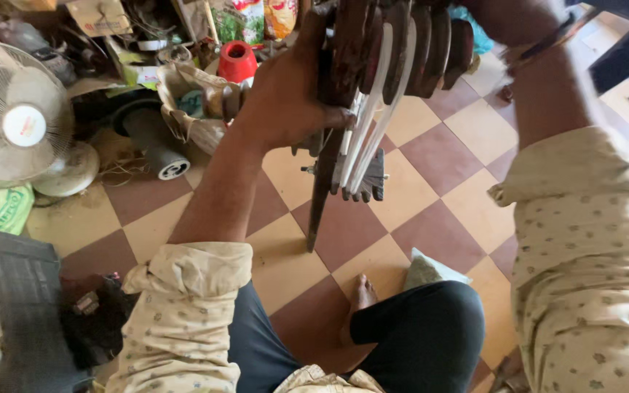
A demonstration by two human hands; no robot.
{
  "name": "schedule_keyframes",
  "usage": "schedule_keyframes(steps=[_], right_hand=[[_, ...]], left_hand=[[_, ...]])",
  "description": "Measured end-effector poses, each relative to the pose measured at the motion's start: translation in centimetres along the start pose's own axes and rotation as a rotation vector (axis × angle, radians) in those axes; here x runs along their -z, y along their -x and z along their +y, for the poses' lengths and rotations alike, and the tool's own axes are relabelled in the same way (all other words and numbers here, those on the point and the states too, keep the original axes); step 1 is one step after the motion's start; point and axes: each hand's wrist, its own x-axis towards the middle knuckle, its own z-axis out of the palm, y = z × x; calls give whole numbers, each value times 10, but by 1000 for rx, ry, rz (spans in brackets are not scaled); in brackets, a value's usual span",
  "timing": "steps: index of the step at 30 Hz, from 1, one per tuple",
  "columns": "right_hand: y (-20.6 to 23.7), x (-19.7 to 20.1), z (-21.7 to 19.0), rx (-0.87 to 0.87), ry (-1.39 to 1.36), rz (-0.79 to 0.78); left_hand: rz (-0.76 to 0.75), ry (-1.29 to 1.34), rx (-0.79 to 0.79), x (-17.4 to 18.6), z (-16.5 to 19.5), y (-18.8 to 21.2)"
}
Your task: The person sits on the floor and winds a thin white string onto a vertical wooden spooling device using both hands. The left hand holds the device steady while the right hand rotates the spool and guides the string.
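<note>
I sit cross-legged on a checkered tile floor (431, 182). My left hand (289, 94) grips the side of a dark ceiling-fan motor assembly (394, 51) held up in front of me. Several white and dark blade arms (362, 145) hang down from it, and a dark bar (319, 196) reaches toward the floor. My right hand (507, 18) is raised at the top right, against the far side of the assembly; its fingers are mostly cut off by the frame edge. Both sleeves are rolled up, cream with small dots.
A table fan (16, 120) stands at the left. Behind it lies clutter: a red cone-shaped spool (237, 62), a grey pipe piece (161, 149), bags and boxes. A dark crate (16, 298) sits at lower left. A white cloth (431, 269) lies by my knee.
</note>
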Motion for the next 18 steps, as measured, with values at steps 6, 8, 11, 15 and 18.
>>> schedule_keyframes(steps=[6, 8, 11, 15, 18], right_hand=[[46, -133, 83, -291, -806, 241], [69, -161, 78, -364, -929, 276], [95, -192, 90, -430, -1093, 227], [111, -201, 73, -618, -1046, 133], [125, -210, 73, -562, -1204, 96]], left_hand=[[-41, 332, 181, 12, 25, 2], [-86, 266, 195, 2, 37, -4], [-1, 93, 10, 17, 34, -1], [10, 38, -49, 20, 4, 8], [-20, 22, 0, 6, -25, 17]])
